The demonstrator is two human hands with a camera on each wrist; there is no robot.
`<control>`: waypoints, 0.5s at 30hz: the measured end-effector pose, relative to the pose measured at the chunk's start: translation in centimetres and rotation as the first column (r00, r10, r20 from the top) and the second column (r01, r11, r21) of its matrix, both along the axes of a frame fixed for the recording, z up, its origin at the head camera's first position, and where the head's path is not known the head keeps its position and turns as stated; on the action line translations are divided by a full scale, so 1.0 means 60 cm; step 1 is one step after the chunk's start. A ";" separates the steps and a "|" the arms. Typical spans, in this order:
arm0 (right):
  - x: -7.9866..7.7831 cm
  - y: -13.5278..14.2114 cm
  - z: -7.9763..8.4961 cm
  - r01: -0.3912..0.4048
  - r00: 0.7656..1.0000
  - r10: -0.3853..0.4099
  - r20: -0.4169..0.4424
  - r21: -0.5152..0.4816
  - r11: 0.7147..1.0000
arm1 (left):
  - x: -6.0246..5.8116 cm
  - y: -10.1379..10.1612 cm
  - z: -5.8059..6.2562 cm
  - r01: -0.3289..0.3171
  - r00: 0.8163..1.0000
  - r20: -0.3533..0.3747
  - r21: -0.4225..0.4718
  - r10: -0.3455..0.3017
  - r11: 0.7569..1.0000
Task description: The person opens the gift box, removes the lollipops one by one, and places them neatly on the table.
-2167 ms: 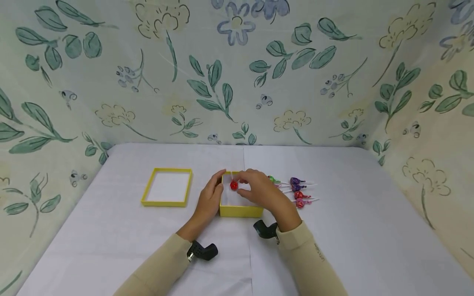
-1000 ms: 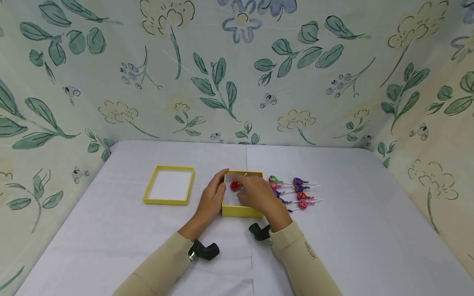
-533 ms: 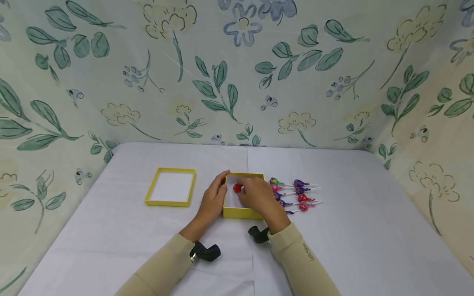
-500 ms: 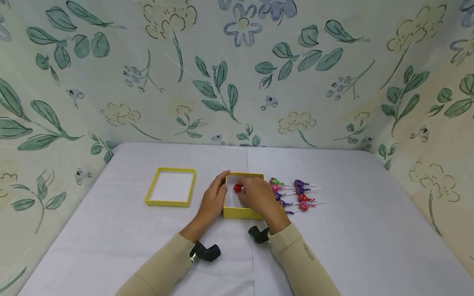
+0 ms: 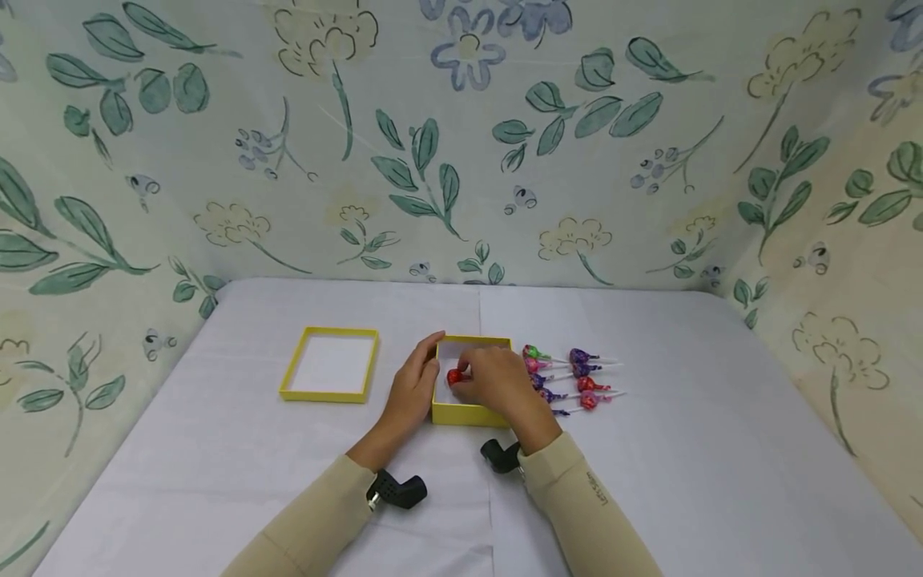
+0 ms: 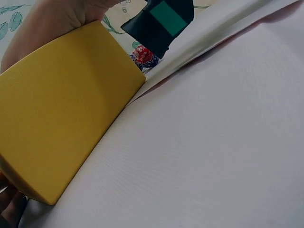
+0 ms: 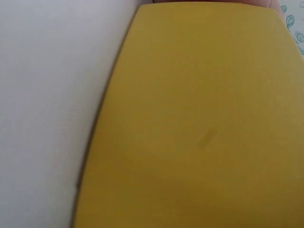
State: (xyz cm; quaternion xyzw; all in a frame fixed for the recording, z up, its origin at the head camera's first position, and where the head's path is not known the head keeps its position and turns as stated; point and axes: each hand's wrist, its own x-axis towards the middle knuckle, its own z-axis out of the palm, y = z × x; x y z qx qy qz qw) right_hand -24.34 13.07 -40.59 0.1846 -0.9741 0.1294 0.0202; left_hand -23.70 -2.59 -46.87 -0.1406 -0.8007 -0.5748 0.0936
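Note:
In the head view, my right hand point(image 5: 497, 385) reaches into a yellow box point(image 5: 469, 415) and pinches a red lollipop point(image 5: 453, 377). The candy head shows just left of the fingertips, over the white inside of the box; its stick is hidden by the hand. My left hand point(image 5: 413, 389) lies along the box's left side, fingers stretched toward the back corner. From the left wrist, the box's yellow outer wall point(image 6: 71, 109) fills the left part, with a bit of fingers point(image 6: 9, 202) at the lower left. Another yellow wall point(image 7: 190, 118) fills most of the right wrist view.
Right of the box lie several wrapped lollipops point(image 5: 587, 384) in two columns, red, pink, purple and green, sticks pointing right. A shallow yellow-rimmed lid point(image 5: 324, 397) rests on the white tablecloth point(image 5: 216, 449) to the left. Floral cloth point(image 5: 461, 160) hangs behind.
The red lollipop, first held with its stick upright at the box, has been tipped over, and its head has shifted toward the box's near side. My left hand has kept its place.

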 end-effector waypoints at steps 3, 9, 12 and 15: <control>0.001 -0.001 -0.001 -0.002 1.000 0.002 -0.018 0.011 1.000 | 0.000 0.000 0.000 0.002 1.000 -0.006 0.006 -0.002 1.000; 0.003 -0.003 0.000 0.008 1.000 -0.007 -0.030 0.034 0.999 | 0.000 0.000 0.001 0.008 1.000 -0.004 -0.001 -0.008 1.000; 0.003 -0.002 0.000 0.004 0.999 -0.003 -0.039 0.030 1.000 | 0.000 0.000 0.001 0.009 1.000 -0.005 -0.001 -0.009 1.000; 0.003 -0.002 0.000 0.000 0.999 0.001 -0.046 0.018 1.000 | 0.000 -0.001 0.001 0.012 1.000 -0.008 0.004 -0.011 1.000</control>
